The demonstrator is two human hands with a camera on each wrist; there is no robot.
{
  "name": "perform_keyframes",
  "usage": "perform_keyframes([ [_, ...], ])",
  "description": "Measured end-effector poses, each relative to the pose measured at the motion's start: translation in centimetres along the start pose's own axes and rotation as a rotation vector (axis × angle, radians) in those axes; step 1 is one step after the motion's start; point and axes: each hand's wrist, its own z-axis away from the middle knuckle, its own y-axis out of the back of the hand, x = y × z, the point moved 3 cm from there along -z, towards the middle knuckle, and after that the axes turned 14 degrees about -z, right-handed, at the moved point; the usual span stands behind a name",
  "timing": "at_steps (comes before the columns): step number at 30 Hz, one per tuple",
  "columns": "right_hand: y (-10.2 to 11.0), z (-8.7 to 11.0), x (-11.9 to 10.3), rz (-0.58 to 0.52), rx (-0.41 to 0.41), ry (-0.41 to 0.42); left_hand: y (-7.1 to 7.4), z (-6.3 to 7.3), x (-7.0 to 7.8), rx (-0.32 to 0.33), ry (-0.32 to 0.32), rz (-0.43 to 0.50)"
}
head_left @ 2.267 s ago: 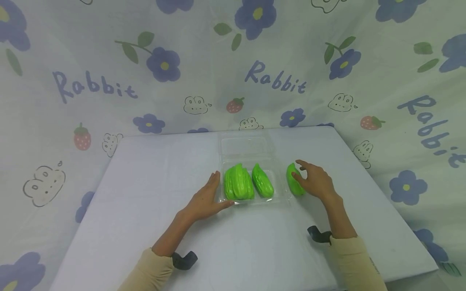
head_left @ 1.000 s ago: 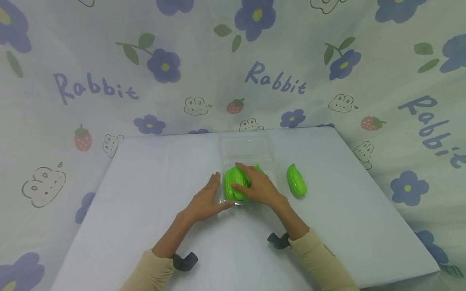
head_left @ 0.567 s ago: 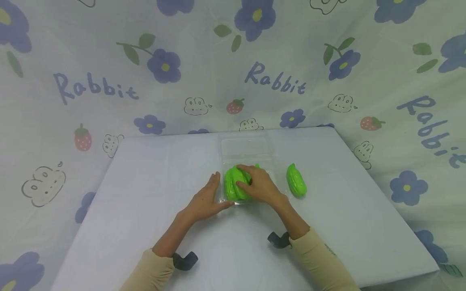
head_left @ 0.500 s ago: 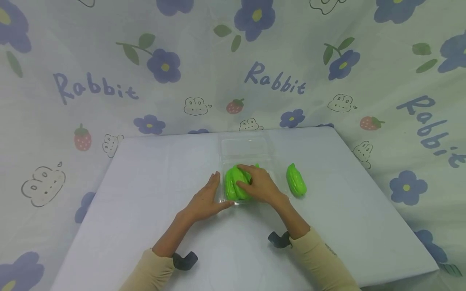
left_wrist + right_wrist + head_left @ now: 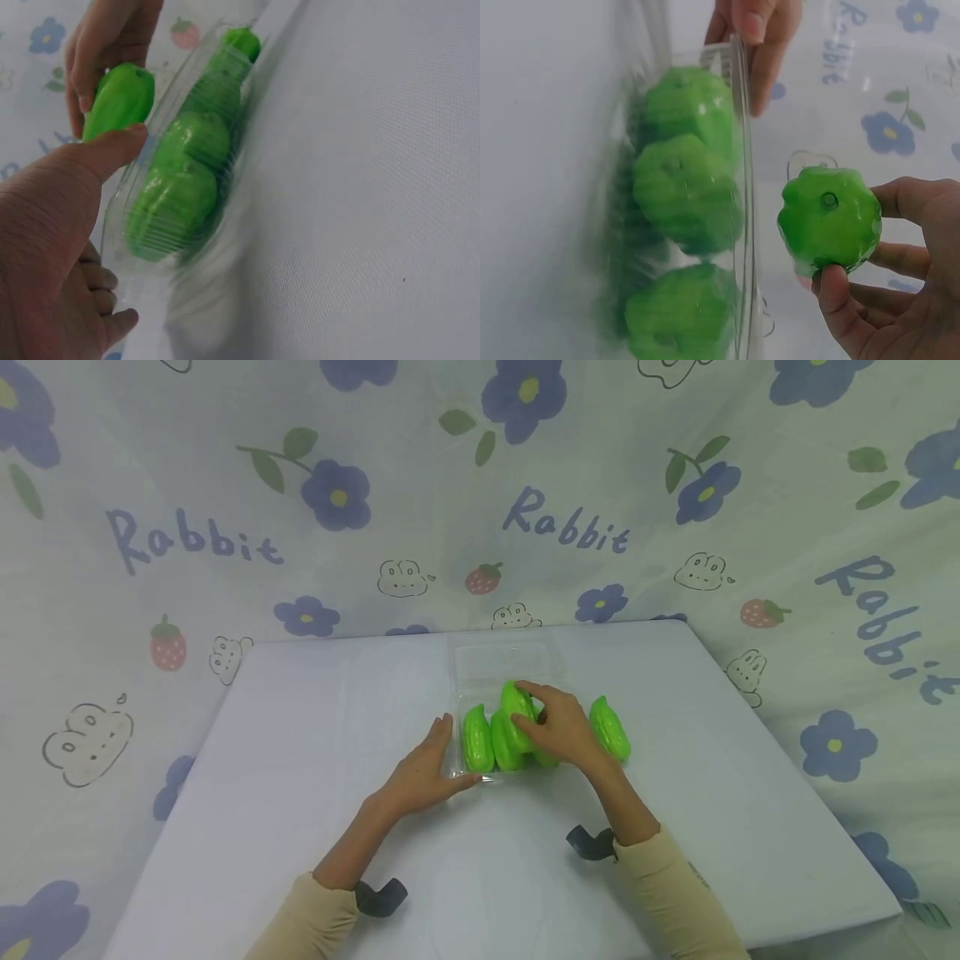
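My right hand (image 5: 562,724) pinches a bright green, ridged bitter melon (image 5: 515,717) between thumb and fingers. In the right wrist view this held melon (image 5: 817,232) is raised above the rim of a clear plastic clamshell box (image 5: 744,225). Inside the box lie several more: one melon (image 5: 477,743) along the left wall, another melon (image 5: 505,747) beside it, and one partly hidden under my right hand. My left hand (image 5: 420,778) rests against the box's left front corner, fingers extended along the side and thumb (image 5: 120,150) on the front rim.
The box's clear lid (image 5: 502,664) lies folded back behind it. One loose bitter melon (image 5: 612,732) sits on the white-covered table (image 5: 300,718), right of the box. A patterned cloth (image 5: 420,468) hangs behind the table.
My right hand left the loose melon on the right, reached into the box, took one from the clustered melons and lifted it rightward. The remaining ones stand more apart. My left hand stays put.
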Motion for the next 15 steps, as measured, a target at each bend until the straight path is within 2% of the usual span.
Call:
perform_keyframes([
  [4, 1.3, 0.2, 0.5, -0.025, 0.021, -0.002, 0.0, 0.0, 0.0, -0.004, -0.001, 0.0],
  [15, 5.8, 1.0, 3.3, -0.025, 0.074, -0.12, 0.1, 0.1, 0.1, -0.004, -0.002, -0.006],
])
